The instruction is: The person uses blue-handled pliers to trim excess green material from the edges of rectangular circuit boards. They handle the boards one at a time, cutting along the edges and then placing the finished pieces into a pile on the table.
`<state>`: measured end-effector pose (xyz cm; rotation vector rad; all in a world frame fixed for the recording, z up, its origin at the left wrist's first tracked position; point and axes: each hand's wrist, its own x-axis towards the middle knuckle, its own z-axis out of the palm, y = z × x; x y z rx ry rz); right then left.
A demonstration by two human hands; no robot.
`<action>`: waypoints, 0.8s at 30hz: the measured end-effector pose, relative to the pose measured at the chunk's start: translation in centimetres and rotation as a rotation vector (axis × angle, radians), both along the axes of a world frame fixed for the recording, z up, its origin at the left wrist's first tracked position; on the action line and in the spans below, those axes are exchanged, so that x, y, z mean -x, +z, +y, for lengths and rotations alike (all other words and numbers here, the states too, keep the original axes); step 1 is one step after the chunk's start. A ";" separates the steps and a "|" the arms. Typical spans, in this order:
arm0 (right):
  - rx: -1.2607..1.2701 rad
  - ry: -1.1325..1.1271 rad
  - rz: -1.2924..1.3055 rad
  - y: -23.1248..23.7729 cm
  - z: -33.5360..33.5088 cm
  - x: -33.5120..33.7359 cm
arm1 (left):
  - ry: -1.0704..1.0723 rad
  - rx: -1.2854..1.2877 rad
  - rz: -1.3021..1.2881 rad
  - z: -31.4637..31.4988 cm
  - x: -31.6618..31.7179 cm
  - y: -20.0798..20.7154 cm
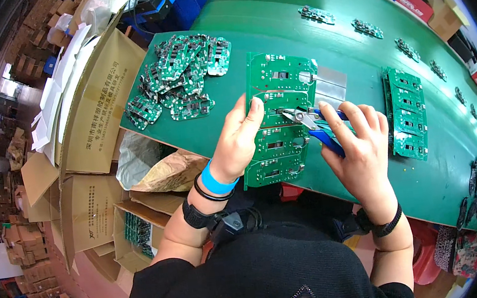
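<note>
My left hand (pixel 236 139) grips the left edge of a green circuit board panel (pixel 277 155), its thumb lying on the face. The panel is divided into several sections and carries small components. In my right hand (pixel 362 149) is a pair of blue-handled side cutters (pixel 330 138). Their metal jaws rest over the panel's second section from the far end; whether they touch it I cannot tell. Beyond my left hand lies a heap of separate small circuit boards (pixel 179 67). A grey metallic piece (pixel 332 86) lies beside the panel, partly hidden by it.
To the right stands a stack of similar panels (pixel 406 115) on the green table (pixel 272 33). Several small board piles (pixel 367 29) form a curved row at the far side. Cardboard boxes (pixel 96 112) stand left of the table, and an open carton (pixel 136 234) holds more boards.
</note>
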<state>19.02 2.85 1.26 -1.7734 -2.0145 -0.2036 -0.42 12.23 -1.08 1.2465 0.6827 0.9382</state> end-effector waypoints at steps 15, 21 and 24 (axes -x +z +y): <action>-0.121 0.028 0.143 -0.9 0.7 -0.8 | -0.005 0.284 -0.132 0.8 0.4 -1.1; -0.080 -0.037 0.206 -1.6 0.2 -2.1 | -0.286 0.954 -0.668 2.3 2.0 -2.9; -0.047 -0.060 0.188 -2.6 0.5 -2.1 | -0.380 0.901 -0.756 2.1 1.4 -3.3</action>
